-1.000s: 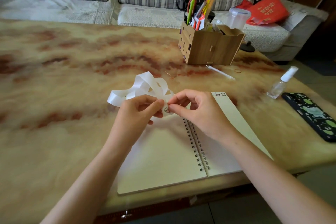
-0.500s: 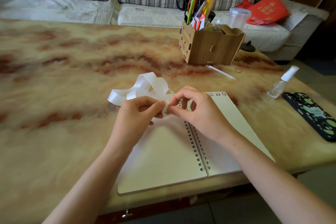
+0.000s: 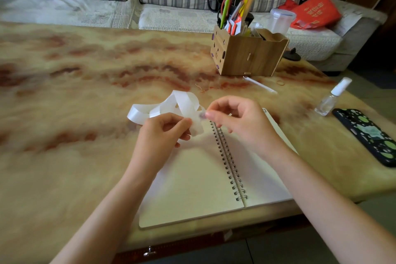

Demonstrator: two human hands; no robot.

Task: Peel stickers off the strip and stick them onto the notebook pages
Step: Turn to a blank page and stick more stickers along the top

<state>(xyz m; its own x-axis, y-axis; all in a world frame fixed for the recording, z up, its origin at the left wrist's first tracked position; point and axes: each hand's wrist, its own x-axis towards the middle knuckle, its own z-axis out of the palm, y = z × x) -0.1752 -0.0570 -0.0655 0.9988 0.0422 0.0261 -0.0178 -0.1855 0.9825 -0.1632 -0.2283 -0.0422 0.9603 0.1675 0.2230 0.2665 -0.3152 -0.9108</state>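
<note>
A white glossy sticker strip curls in loops above the table, and my left hand pinches its near end between thumb and fingers. My right hand is lifted just right of the strip's end and pinches a small dark sticker at its fingertips. Below both hands an open spiral notebook lies flat with blank cream pages. A small printed mark shows at the far corner of its right page.
A wooden desk organiser with scissors and pens stands at the back right. Near it lie a thin white stick, a clear spray bottle and a dark patterned phone case. A striped sofa runs behind the table.
My right hand has risen and pulled slightly right, away from the strip's end, with the small sticker at its fingertips. My left hand keeps its hold on the strip.
</note>
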